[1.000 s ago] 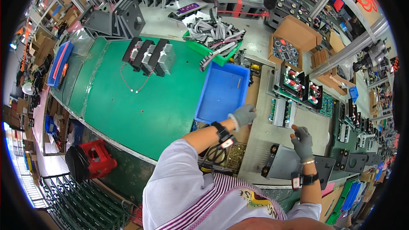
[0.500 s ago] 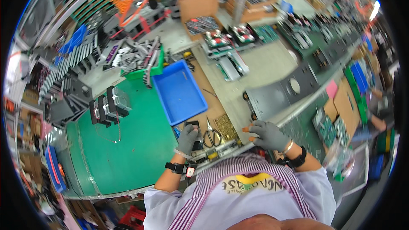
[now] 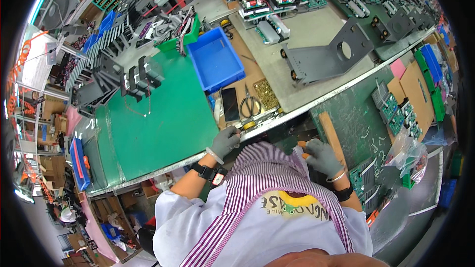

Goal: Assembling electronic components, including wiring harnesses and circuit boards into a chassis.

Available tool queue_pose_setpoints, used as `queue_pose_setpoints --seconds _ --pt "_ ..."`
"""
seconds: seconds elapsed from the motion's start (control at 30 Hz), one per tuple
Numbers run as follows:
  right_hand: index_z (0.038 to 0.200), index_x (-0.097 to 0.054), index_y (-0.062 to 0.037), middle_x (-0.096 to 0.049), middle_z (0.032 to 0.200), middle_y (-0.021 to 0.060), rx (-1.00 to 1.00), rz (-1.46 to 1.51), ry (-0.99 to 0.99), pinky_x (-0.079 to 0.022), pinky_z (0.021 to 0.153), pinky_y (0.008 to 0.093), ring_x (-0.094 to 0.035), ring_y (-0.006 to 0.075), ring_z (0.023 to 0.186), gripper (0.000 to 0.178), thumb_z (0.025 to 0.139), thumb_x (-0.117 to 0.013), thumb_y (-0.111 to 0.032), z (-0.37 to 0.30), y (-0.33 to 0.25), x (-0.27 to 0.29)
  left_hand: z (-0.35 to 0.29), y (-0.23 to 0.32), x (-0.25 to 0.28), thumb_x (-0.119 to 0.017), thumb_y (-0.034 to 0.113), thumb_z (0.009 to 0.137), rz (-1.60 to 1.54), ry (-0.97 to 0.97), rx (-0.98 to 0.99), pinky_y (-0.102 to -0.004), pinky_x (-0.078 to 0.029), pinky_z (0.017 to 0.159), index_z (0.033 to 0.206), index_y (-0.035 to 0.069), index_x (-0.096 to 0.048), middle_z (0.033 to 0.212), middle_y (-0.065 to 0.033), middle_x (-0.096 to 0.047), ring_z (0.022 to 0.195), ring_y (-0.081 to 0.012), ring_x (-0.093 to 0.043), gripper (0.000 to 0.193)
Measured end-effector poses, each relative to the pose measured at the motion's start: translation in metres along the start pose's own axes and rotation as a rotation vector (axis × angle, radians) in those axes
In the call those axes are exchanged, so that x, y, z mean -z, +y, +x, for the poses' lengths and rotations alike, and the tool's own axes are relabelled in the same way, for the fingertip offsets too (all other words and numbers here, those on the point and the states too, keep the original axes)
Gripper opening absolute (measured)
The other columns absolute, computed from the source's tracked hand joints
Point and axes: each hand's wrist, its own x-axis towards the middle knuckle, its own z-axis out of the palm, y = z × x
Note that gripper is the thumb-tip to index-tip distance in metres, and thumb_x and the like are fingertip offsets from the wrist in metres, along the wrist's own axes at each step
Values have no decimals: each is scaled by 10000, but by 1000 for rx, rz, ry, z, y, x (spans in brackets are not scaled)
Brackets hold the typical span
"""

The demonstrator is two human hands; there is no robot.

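Note:
My left hand (image 3: 226, 141), in a grey glove, is at the bench's front edge, its fingers curled in; whatever they may hold is hidden. My right hand (image 3: 320, 158), gloved with orange fingertips, hovers in front of the apron (image 3: 269, 165). Its fingers are half bent and apart, with nothing visible between them. Beyond the left hand lie a black phone (image 3: 230, 104), black-handled scissors (image 3: 251, 107) and a heap of small brass-coloured parts (image 3: 266, 94). Past these sits a blue plastic tray (image 3: 241, 75). A dark grey bent metal bracket (image 3: 316, 63) rests on the bench farther right.
A green mat (image 3: 163, 138) covers the left bench, with black-and-silver parts (image 3: 142, 76) on it. A green bin (image 3: 193, 34) holds cables. Circuit board assemblies (image 3: 272, 29) stand at the back. A wooden strip (image 3: 332, 136) lies beyond my right hand, on the right-hand green surface.
My left hand has come back from beside the phone to the bench edge. My right hand has drawn back from the bench toward the apron. The view has shifted, showing the bench higher up.

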Motion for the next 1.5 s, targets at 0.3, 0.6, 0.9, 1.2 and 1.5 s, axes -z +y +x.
queue_pose_setpoints --seconds 0.3,0.6,0.9,1.2,1.5 --pt "1030 -572 -103 -554 900 107 -189 -13 68 -441 739 368 -553 282 835 347 702 -577 -218 -42 -26 -32 -30 -1 31 -520 174 809 330 -32 -135 -247 -403 502 873 9 -535 658 -43 -543 554 -107 -515 178" --pt "1103 -547 -117 -583 1020 126 -281 113 92 -438 800 374 -554 302 911 408 738 -552 -301 -37 -73 -125 8 -28 56 -525 182 834 327 -448 -206 -250 -420 542 936 -2 -539 699 -48 -546 587 -112 -517 211" --pt "1076 -560 -128 -561 1014 140 -815 121 231 -433 793 406 -547 316 912 369 743 -539 -284 -125 -117 -168 16 -23 14 -498 111 850 197 -817 53 -238 -459 609 969 -16 -517 764 -44 -544 666 -119 -535 175" --pt "1031 -584 -97 -587 864 92 -728 165 397 -458 660 346 -574 253 744 344 713 -602 -229 -163 -104 -185 -4 3 -15 -527 243 801 684 -786 -467 -316 -461 647 975 17 -525 863 -102 -582 708 -220 -569 286" --pt "1085 -572 -91 -616 942 122 -377 127 21 -472 758 330 -605 256 837 388 730 -584 -247 -46 -50 -150 -87 -52 141 -521 274 749 708 140 -265 -418 -424 652 857 18 -532 803 -187 -553 746 -358 -537 278"
